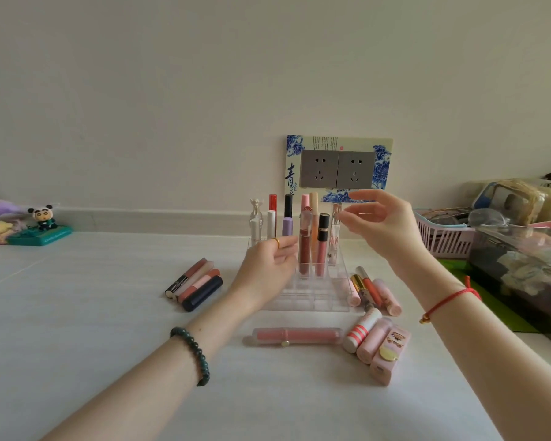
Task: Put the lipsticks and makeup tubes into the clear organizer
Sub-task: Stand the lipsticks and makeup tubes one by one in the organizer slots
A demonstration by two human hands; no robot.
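The clear organizer stands mid-table with several lipsticks and gloss tubes upright in its back rows, among them a dark red gloss and a clear tube. My left hand rests against the organizer's left side, fingers reaching toward the dark red gloss. My right hand hovers at the organizer's right with fingers spread; its fingertips sit beside the top of the clear tube and hold nothing. Loose tubes lie on the left, on the right and at the front right. A long pink tube lies in front.
A pink basket and a clear box of clutter fill the right side. A panda figure on a green case sits at the far left by the wall. A wall socket is behind the organizer.
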